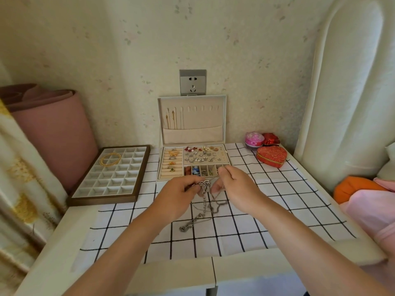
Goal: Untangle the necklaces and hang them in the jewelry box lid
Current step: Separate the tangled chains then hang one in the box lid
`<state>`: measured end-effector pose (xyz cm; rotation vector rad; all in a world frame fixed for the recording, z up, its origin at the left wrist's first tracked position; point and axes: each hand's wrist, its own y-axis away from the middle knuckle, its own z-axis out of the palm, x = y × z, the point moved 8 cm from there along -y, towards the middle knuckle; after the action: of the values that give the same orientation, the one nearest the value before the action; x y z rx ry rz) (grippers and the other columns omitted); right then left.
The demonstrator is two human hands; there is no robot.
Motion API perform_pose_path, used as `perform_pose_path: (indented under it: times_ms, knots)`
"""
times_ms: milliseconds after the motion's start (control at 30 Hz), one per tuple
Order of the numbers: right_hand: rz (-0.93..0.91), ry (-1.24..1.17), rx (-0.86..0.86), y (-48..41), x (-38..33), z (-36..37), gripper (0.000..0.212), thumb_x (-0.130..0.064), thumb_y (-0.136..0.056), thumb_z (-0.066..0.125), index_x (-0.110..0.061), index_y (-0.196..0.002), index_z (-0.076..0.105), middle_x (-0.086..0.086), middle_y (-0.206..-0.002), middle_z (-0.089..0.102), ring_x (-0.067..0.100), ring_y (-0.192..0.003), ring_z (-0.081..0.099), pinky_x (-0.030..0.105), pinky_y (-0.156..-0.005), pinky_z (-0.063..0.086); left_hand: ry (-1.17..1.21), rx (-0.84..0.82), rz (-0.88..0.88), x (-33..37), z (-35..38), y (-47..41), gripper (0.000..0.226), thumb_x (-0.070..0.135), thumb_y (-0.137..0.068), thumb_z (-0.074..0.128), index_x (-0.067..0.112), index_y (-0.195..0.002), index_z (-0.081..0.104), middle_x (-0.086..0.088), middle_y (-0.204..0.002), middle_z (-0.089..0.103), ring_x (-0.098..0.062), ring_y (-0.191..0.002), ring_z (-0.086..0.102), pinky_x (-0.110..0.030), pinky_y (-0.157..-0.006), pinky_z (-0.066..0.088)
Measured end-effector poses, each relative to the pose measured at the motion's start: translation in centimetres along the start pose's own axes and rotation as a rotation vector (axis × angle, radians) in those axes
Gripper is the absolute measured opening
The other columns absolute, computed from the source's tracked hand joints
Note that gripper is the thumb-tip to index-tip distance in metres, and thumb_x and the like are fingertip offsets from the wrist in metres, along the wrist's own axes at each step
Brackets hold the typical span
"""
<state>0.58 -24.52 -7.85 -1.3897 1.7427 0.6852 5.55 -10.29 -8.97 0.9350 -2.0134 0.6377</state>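
Both hands up at centre frame, just in front of the jewelry box. Left grip (181, 189) is clenched on the knotted top of the tangled necklaces (205, 185), fingers curled round a bunch of fat silver links. Right grip (235, 185) pinches a thin chain (218, 199) that comes out of the same knot. The tangle hangs from my fingers down to the checked cloth (277, 210) on the tabletop (64, 242). The chunky chain (191, 224) ends in a coil on the cloth, lower centre. Strand count in the knot: can't tell, at least 2.

Handling, my guess: the chunky chain is limp and fairly heavy, and its links snag. The thin chain is light and slippery, and likely to kink or snap if yanked. Best to hold close to the knot, loosen it with fingertips and feed the thin one back through a loop, no pulling on ends. For hanging, take each one near the clasp.

Jewelry box lid (192, 124) stands open and upright against the wall, upper centre. It has a row of slots along the top with gold chains (171, 119) hung at the left end; the other slots look free. Box tray (226, 162) below holds rings and earrings. Left of frame: compartment tray (111, 184) with a gold necklace (110, 159). Right: red heart box (271, 157).
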Motion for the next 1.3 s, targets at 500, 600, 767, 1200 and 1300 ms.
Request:
perform_pose_path:
  times_ms: [500, 600, 767, 1200, 1300]
  knots:
    - [-0.003, 0.538, 0.108, -0.4, 2.1, -3.0, 0.025, -0.022, -0.087, 0.067, -0.031, -0.070, 0.051, -0.015, -0.071, 0.057, 0.010, -0.073, 0.056, 0.024, -0.057, 0.036, -0.068, -0.053, -0.190, -3.0, -1.7, -0.1, 0.035, 0.014, -0.099, 0.041, 0.031, -0.082, 0.066, 0.003, -0.065, 0.055, -0.011, -0.055, 0.042, -0.028, -0.060, 0.037]
    - [0.057, 0.472, 0.213, -0.5, 2.7, -4.4, 0.015, -0.044, -0.091, 0.066, -0.032, -0.088, 0.057, -0.011, -0.078, 0.066, 0.012, -0.075, 0.061, 0.029, -0.061, 0.043, -0.026, -0.083, -0.200, -3.0, -1.9, 0.0, 0.034, 0.010, -0.098, 0.042, 0.028, -0.081, 0.066, 0.001, -0.062, 0.048, -0.011, -0.053, 0.038, -0.026, -0.055, 0.032]
    - [0.332, 0.014, -0.028, -0.1, 4.1, -3.0, 0.054, -0.059, -0.097, 0.049, -0.009, -0.090, 0.069, 0.004, -0.066, 0.075, 0.018, -0.046, 0.053, 0.032, -0.062, 0.047, -0.056, -0.122, -0.194, -2.6, -1.9, 0.2, 0.035, 0.008, -0.096, 0.045, 0.025, -0.075, 0.068, -0.001, -0.062, 0.047, -0.006, -0.048, 0.036, -0.025, -0.053, 0.030]
    - [0.325, 0.663, -0.040, 0.2, 4.9, -3.8, 0.076, -0.077, -0.090, 0.031, -0.019, -0.073, 0.076, -0.015, -0.055, 0.069, 0.008, -0.075, 0.065, 0.030, -0.081, 0.051, -0.503, -0.140, -0.188, -3.7, -1.2, 0.2, 0.022, 0.055, -0.082, 0.070, 0.037, -0.090, 0.062, 0.014, -0.084, 0.060, -0.004, -0.078, 0.055, -0.025, -0.068, 0.047]
    - [0.360, 0.654, -0.092, 0.2, 5.8, -3.3, 0.061, -0.068, -0.093, 0.037, -0.019, -0.083, 0.072, -0.013, -0.057, 0.070, 0.009, -0.077, 0.066, 0.030, -0.083, 0.051, -0.603, -0.066, -0.220, -4.4, -0.8, 0.1, 0.018, 0.054, -0.089, 0.062, 0.036, -0.090, 0.061, 0.012, -0.084, 0.061, -0.006, -0.080, 0.057, -0.026, -0.066, 0.045]
